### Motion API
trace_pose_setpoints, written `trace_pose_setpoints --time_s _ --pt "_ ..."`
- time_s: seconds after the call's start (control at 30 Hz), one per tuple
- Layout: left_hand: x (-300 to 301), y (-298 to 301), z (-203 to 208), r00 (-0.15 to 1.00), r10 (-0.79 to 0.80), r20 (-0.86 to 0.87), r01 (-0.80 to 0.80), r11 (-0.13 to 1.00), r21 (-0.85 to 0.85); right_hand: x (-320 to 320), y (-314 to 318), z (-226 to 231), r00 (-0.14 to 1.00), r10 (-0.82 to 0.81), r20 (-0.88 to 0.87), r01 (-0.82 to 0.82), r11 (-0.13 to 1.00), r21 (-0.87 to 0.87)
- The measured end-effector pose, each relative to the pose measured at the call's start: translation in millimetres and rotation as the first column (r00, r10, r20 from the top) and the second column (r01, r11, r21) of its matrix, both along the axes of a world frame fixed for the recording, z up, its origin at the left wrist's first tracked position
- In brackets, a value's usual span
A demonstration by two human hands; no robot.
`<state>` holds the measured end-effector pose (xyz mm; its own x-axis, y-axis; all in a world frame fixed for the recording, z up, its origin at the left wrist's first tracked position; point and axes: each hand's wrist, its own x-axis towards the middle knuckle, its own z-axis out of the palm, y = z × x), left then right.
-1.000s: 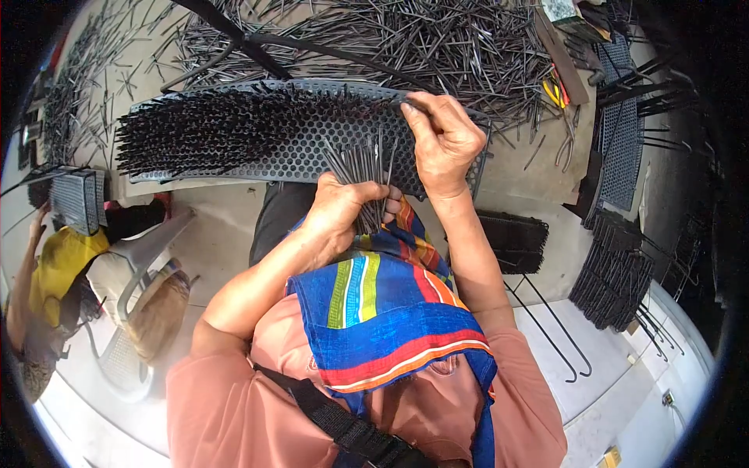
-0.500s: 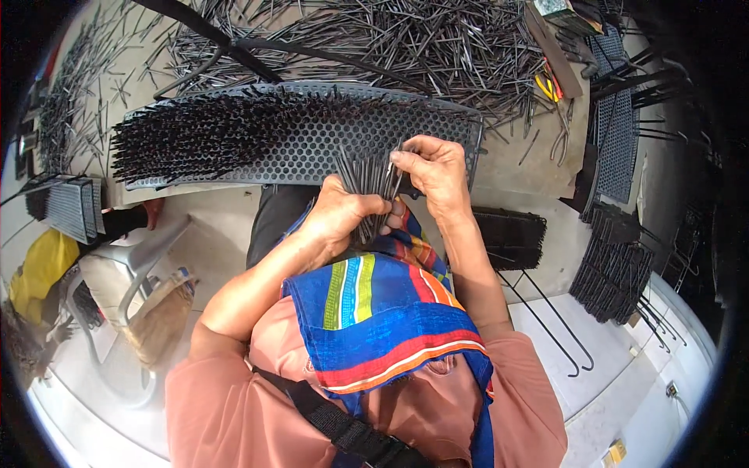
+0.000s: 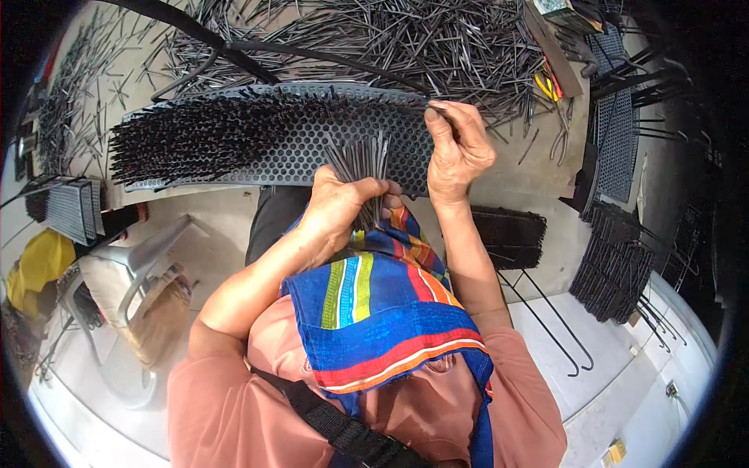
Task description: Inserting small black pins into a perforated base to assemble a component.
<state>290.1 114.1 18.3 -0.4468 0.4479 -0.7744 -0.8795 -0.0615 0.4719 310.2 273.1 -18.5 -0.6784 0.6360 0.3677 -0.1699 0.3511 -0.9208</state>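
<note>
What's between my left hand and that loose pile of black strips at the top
In the head view, going up from your left hand: the held bundle's ends, the dark perforated panel, then a black rod across the near side of the pile.

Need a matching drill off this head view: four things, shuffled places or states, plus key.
1. Left hand
2. Right hand
3. Pliers
4. Cloth

A. Blue with multicoloured stripes
B. Gripping a bundle of dark strips
C. Partly yellow, lying on the table
D. Pinching near the right end of the perforated panel

Pairs: 1-B; 2-D; 3-C; 4-A
</note>
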Motion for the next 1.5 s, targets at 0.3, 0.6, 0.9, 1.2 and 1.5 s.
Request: trace_pose_setpoints --time_s 0.3,0.6,0.9,1.2,1.5 --pt "0.6 2.1 -10.6 0.999 0.041 0.008 -0.041 0.999 0.021 -1.6 -2.0 -3.0 0.999 0.025 0.044 -0.027 0.998 0.059" --pt "0.5 2.3 -13.7 0.999 0.031 0.027 -0.032 0.999 0.02 -8.4 -3.1 0.6 0.999 -0.005 0.054 -0.004 0.985 0.17" --pt "-0.2 4.1 -10.0 0.994 0.09 0.056 -0.093 0.995 0.048 4.8 -1.2 16.0 0.966 0.071 0.249 -0.163 0.912 0.375" --pt "5.4 7.8 -4.3 0.999 0.025 0.047 -0.029 0.997 0.066 26.6 11.5 11.6 0.703 0.643 0.304 -0.165 0.563 -0.81" --pt "4.2 5.3 -7.8 0.997 0.078 -0.026 -0.079 0.997 -0.028 22.4 14.5 12.8 0.999 0.043 0.003 -0.034 0.844 -0.535"
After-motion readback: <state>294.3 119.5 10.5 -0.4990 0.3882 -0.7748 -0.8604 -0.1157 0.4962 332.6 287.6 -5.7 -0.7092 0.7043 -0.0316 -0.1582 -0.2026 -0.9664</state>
